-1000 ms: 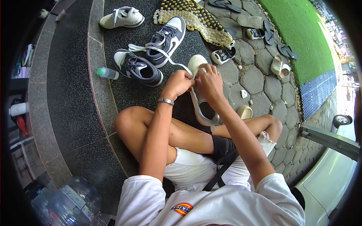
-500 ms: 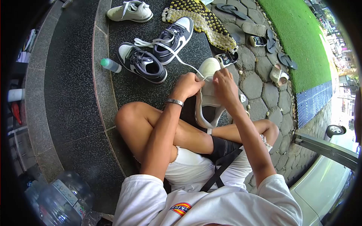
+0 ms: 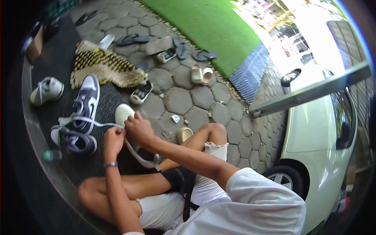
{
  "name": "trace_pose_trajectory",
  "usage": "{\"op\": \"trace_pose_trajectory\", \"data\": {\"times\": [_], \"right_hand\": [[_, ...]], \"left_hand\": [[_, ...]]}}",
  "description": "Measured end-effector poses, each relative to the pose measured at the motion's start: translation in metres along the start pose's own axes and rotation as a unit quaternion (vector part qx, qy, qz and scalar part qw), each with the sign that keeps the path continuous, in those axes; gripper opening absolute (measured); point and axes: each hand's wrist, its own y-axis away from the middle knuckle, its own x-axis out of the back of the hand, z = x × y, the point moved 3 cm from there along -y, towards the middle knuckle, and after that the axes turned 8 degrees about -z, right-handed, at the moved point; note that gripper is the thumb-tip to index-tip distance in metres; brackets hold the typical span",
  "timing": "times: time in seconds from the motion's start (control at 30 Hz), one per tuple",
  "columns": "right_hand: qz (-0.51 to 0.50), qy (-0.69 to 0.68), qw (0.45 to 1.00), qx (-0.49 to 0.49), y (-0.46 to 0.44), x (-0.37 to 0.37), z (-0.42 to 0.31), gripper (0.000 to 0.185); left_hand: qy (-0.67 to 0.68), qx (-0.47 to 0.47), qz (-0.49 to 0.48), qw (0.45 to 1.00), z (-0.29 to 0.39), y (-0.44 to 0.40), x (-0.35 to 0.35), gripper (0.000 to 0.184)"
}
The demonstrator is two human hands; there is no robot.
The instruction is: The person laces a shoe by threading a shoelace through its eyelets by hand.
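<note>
A white sneaker [image 3: 124, 112] rests in front of my crossed legs, toe pointing away. My left hand [image 3: 114, 140] is at its left side, fingers pinched on a white shoelace [image 3: 102, 124]. This lace stretches left across a dark-and-white sneaker [image 3: 88, 101]. My right hand [image 3: 140, 129] lies over the middle of the white sneaker, its fingertips closed beside the left ones at the lace; the exact grip is partly hidden. Another dark-and-white sneaker [image 3: 80, 142] sits nearer, left of my left hand. A second white sneaker [image 3: 47, 91] stands at the far left.
A green-capped bottle [image 3: 52, 155] is blurred on the dark step. Beyond the sneakers lies a yellow-black woven mat [image 3: 103, 66]. Sandals [image 3: 133, 39] and clogs [image 3: 197, 73] are scattered over the stone paving [image 3: 178, 97]. A metal rail [image 3: 309, 92] and pale car [image 3: 317, 129] are on the right.
The view has swung right, so the shoes and hands appear farther left and more of the car shows. Both hands stay together at the white sneaker and its lace.
</note>
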Motion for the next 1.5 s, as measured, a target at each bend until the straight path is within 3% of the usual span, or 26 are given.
{"op": "trace_pose_trajectory", "data": {"times": [0.2, 0.4, 0.47, 0.5, 0.57, 0.6, 0.67, 0.7, 0.73, 0.83, 1.07, 1.17, 1.27, 1.3, 1.4, 1.47, 1.5], "right_hand": [[-0.073, -0.005, 0.997, 0.021, 0.000, -0.003, 0.008, 0.022], [-0.051, -0.042, 0.997, 0.028, 0.031, 0.025, 0.024, 0.020], [-0.114, 0.188, 0.967, 0.126, 0.045, 0.030, 0.029, 0.018], [-0.085, 0.022, 0.995, 0.052, 0.054, 0.039, 0.032, 0.017], [-0.058, -0.025, 0.997, 0.036, 0.070, 0.063, 0.028, 0.017], [-0.040, -0.008, 0.999, 0.026, 0.077, 0.050, 0.044, 0.015], [-0.050, -0.017, 0.998, -0.018, 0.100, 0.096, 0.040, 0.007], [-0.042, 0.042, 0.998, 0.034, 0.113, 0.098, 0.054, 0.004], [-0.056, 0.002, 0.998, -0.019, 0.123, 0.113, 0.056, 0.002], [-0.059, -0.018, 0.995, -0.076, 0.159, 0.143, 0.075, 0.007], [-0.133, -0.040, 0.987, -0.085, 0.241, 0.168, 0.106, 0.010], [-0.162, -0.056, 0.983, -0.068, 0.259, 0.150, 0.110, 0.011], [-0.200, -0.016, 0.980, 0.015, 0.241, 0.136, 0.093, 0.014], [-0.218, -0.047, 0.974, -0.027, 0.231, 0.131, 0.090, 0.020], [-0.133, -0.090, 0.987, -0.024, 0.178, 0.132, 0.062, 0.026], [-0.027, -0.184, 0.982, 0.026, 0.134, 0.130, 0.048, 0.031], [-0.036, -0.262, 0.964, 0.011, 0.111, 0.133, 0.038, 0.035]], "left_hand": [[-0.127, -0.003, 0.077, 0.989, 0.012, 0.010, -0.008, 0.026], [-0.159, 0.011, 0.072, 0.985, 0.025, 0.014, -0.009, 0.030], [-0.170, -0.011, 0.089, 0.981, 0.021, 0.011, -0.013, 0.034], [-0.162, -0.013, 0.085, 0.983, 0.021, 0.011, -0.012, 0.034], [-0.155, -0.026, 0.095, 0.983, 0.018, 0.011, -0.013, 0.033], [-0.128, -0.021, 0.074, 0.989, 0.019, 0.011, -0.012, 0.034], [-0.126, 0.017, 0.082, 0.989, 0.014, 0.012, -0.009, 0.036], [-0.120, 0.031, 0.080, 0.989, 0.011, 0.010, -0.010, 0.035], [-0.115, 0.043, 0.077, 0.989, 0.008, 0.008, -0.011, 0.034], [-0.101, 0.066, 0.062, 0.991, 0.005, 0.004, -0.013, 0.034], [-0.067, 0.106, -0.008, 0.992, 0.012, 0.011, -0.005, 0.040], [-0.025, 0.035, 0.091, 0.995, 0.003, 0.007, -0.009, 0.050], [0.343, -0.033, 0.048, 0.938, 0.006, -0.011, 0.003, 0.055], [0.446, -0.045, 0.051, 0.893, 0.010, -0.010, 0.008, 0.042], [0.504, -0.189, 0.009, 0.843, 0.043, 0.004, 0.030, 0.036], [0.441, -0.247, -0.012, 0.863, 0.070, 0.020, 0.038, 0.041], [0.413, -0.264, -0.049, 0.870, 0.078, 0.026, 0.038, 0.042]]}}
